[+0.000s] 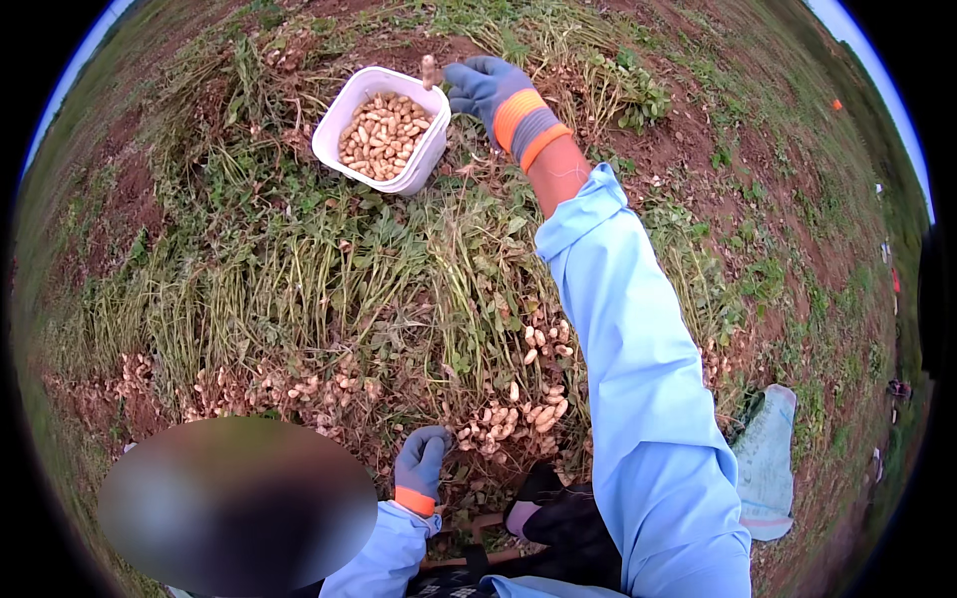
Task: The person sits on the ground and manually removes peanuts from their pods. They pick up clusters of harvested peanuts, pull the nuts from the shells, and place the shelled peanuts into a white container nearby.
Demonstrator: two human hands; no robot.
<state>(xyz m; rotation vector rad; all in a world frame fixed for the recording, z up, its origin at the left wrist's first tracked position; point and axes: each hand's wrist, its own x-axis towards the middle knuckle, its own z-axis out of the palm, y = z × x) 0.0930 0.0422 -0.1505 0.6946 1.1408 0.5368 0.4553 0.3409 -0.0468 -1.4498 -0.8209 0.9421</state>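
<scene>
My right hand (490, 93), in a grey glove with an orange cuff, is beside the right rim of a white plastic bucket (434, 153). Unshelled peanuts (385, 134) lie inside the bucket. A single peanut (428, 71) shows over the rim, just left of my right fingertips and seemingly apart from them. Low in the picture, my left hand (422, 457), gloved alike, is curled at the root end of the pulled peanut plants (463, 299). A cluster of peanuts (497, 426) sits just right of it. Whatever its fingers may hold is hidden.
More peanuts on roots (299, 389) run leftward along the row. A pale green woven sack (768, 471) lies at the right. My shoe (534, 497) shows below the peanuts. A blurred oval covers the lower left. Reddish soil (688, 164) and weeds surround the row.
</scene>
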